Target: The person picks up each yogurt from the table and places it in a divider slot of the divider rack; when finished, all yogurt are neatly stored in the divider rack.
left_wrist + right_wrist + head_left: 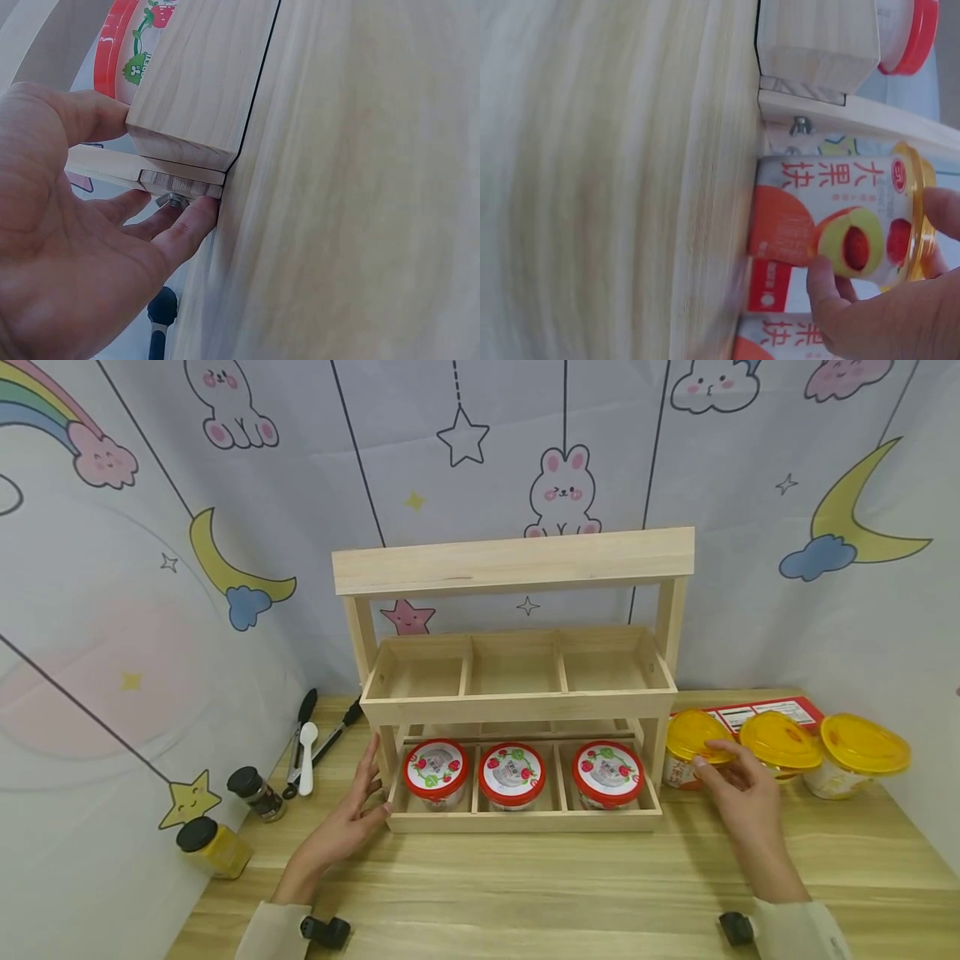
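Note:
A two-tier wooden rack (513, 707) stands in the middle of the table. My left hand (341, 831) holds its lower left corner, thumb at the front tray and fingers against the side, near a wing nut (174, 200). Three red-lidded cups sit in the lower tray: left cup (435, 768), middle cup (512, 774), right cup (608, 772). The upper tray (517, 706) has bare compartments. Right of the rack, my right hand (753, 802) grips a yellow-lidded yogurt cup (832, 214) with a peach picture, thumb on its lid and fingers at its side.
Two more yellow-lidded cups, the nearer cup (780, 742) and the farther cup (862, 747), stand to the right. Behind them lies a red-and-white box (795, 708). At left are tongs (333, 735), a white spoon (306, 760), a dark-capped jar (257, 793) and a yellow jar (217, 850).

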Demonstrator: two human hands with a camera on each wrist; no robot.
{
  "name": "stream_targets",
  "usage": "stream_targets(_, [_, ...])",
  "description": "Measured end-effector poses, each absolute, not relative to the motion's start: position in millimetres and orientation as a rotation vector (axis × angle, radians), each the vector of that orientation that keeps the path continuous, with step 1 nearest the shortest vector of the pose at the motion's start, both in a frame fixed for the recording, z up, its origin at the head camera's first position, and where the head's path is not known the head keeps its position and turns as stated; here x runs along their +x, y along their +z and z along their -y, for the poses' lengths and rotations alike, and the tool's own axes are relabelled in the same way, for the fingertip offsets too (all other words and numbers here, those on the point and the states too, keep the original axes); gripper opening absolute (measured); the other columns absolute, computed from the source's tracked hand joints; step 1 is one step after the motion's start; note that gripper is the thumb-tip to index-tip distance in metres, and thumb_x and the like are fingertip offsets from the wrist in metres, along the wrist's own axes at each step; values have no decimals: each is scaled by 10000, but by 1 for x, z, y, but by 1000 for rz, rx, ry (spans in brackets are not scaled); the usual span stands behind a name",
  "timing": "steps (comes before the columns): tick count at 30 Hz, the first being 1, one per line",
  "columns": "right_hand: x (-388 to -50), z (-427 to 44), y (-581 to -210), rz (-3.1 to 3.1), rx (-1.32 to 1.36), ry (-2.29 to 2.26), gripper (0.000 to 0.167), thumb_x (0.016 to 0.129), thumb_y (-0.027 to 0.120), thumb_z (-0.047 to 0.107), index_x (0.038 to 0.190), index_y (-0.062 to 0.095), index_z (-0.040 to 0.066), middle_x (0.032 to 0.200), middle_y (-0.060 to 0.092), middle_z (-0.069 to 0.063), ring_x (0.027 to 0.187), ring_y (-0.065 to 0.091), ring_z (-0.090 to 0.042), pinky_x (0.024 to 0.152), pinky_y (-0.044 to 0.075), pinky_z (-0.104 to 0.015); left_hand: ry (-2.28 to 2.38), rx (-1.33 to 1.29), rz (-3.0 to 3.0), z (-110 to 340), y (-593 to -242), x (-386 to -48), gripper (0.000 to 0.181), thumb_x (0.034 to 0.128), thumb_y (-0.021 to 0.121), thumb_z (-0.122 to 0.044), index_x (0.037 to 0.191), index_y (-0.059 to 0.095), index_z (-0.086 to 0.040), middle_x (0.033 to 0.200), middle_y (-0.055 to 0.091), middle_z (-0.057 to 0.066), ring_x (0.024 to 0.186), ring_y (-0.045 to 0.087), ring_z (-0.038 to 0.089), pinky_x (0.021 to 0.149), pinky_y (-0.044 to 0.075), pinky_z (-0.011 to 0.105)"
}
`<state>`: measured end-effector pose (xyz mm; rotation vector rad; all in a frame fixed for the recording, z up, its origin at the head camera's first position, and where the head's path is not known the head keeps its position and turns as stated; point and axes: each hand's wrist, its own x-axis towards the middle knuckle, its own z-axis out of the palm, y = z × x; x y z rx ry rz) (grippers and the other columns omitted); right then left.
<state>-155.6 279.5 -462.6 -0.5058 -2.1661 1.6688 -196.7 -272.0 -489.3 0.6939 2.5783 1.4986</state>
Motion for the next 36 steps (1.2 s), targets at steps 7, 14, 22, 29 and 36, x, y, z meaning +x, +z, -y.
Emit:
stream_targets(7, [-154, -277, -461, 2165, -526, 1636, 406, 1001, 780, 268, 1366, 693, 112, 1049, 612, 330, 1009, 584, 49, 830, 475, -28, 1498, 667, -2566, 272, -488, -196, 1035, 1073, 563, -14, 1714, -162, -382, 1799, -157, 227, 1555, 181, 689, 1102, 436, 788])
stream_targets(14, [-150, -278, -459, 2192, -558, 1623, 438, 997, 787, 291, 1392, 682, 134, 1090, 596, 293, 991, 590, 69, 776, 513, -53, 1500, 666, -2565, 272, -489, -196, 1038, 1070, 565, -4, 1717, -155, -377, 1803, -160, 209, 1556, 179, 690, 1101, 443, 775])
stream_targets(22, [-141, -278, -445, 2190, -513, 1651, 428, 1013, 763, 295, 1407, 672, 154, 1078, 615, 298, 1019, 591, 38, 772, 537, -63, 1506, 692, -2564, 273, -491, -198, 1040, 1070, 559, -3, 1713, -167, -379, 1802, -176, 201, 1578, 133, 668, 1122, 413, 788])
stream_targets(29, [-135, -277, -429, 2090, -434, 1742, 389, 994, 786, 208, 1369, 701, 151, 1084, 671, 273, 1029, 614, 22, 750, 539, -78, 1516, 722, -2570, 273, -490, -200, 1057, 1056, 567, 21, 1718, -167, -353, 1804, -179, 182, 1596, 119, 640, 1174, 336, 791])
stream_targets(36, [-126, -278, -408, 2078, -404, 1730, 374, 1001, 778, 215, 1368, 707, 188, 1122, 658, 244, 1049, 590, -6, 728, 537, -77, 1506, 727, -2571, 273, -491, -199, 1033, 1066, 568, -2, 1723, -156, -338, 1800, -171, 214, 1581, 118, 662, 1144, 371, 801])
